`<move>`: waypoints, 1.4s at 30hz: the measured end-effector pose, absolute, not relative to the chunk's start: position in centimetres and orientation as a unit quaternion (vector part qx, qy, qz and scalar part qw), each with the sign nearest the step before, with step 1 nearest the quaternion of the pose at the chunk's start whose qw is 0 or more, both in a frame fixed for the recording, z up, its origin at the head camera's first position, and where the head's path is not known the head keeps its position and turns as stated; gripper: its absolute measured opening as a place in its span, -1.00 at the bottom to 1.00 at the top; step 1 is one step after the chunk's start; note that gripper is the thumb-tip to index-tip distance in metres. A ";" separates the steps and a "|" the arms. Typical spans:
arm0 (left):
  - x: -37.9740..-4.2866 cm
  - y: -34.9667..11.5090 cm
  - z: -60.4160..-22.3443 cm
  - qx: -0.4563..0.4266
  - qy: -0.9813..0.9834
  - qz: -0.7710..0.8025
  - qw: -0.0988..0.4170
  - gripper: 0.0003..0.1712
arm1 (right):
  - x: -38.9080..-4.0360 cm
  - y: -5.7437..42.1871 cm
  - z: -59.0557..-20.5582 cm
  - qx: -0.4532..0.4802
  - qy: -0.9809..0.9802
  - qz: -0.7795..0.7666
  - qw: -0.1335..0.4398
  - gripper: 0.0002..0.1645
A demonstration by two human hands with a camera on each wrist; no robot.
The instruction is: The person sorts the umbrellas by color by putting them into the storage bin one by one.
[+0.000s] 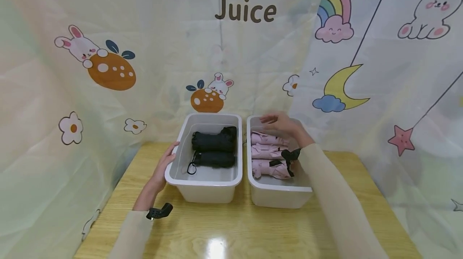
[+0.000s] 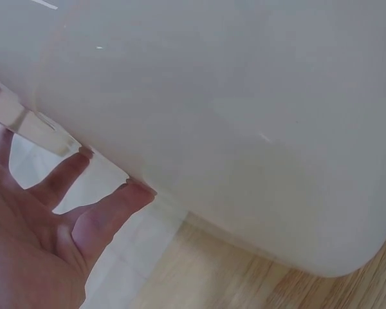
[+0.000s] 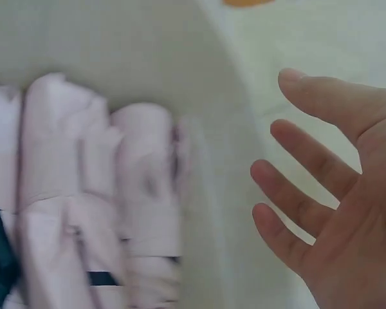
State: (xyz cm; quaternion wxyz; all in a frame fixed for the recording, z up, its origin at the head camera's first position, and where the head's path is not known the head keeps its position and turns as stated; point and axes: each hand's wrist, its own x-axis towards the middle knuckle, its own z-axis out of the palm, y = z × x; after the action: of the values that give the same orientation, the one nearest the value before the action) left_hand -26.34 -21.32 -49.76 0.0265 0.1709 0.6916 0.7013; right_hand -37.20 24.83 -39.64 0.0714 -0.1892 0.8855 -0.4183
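Observation:
In the head view my left hand (image 1: 161,172) is at the left side of a white plastic bin (image 1: 204,190). Its fingertips (image 2: 138,192) touch the bin's outer wall in the left wrist view. Two folded black umbrellas (image 1: 214,140) lie in this bin, the nearer one with a loop strap. My right hand (image 1: 283,124) hovers over the far part of a second white bin (image 1: 278,198), fingers extended and holding nothing. Beneath it, three folded pink umbrellas (image 1: 268,152) lie side by side. The right wrist view shows the spread fingers (image 3: 302,209) apart from the umbrellas.
Both bins stand next to each other on a wooden table (image 1: 202,227), with a narrow gap between them. A printed cloth (image 1: 162,82) with cartoon rabbits hangs behind the table and along its sides.

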 end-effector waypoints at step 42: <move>-25.2 -25.6 -51.2 0.101 0.808 0.579 -0.037 -0.37 | -24.0 38.0 -40.0 -0.178 0.967 -0.167 -0.077 -0.18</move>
State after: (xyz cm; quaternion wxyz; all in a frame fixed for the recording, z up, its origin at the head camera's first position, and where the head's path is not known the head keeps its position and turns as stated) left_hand -25.22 -25.64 -51.20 -0.0372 0.1014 0.8085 0.5785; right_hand -24.03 38.03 -40.01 -0.0768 -0.1784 0.9666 -0.1670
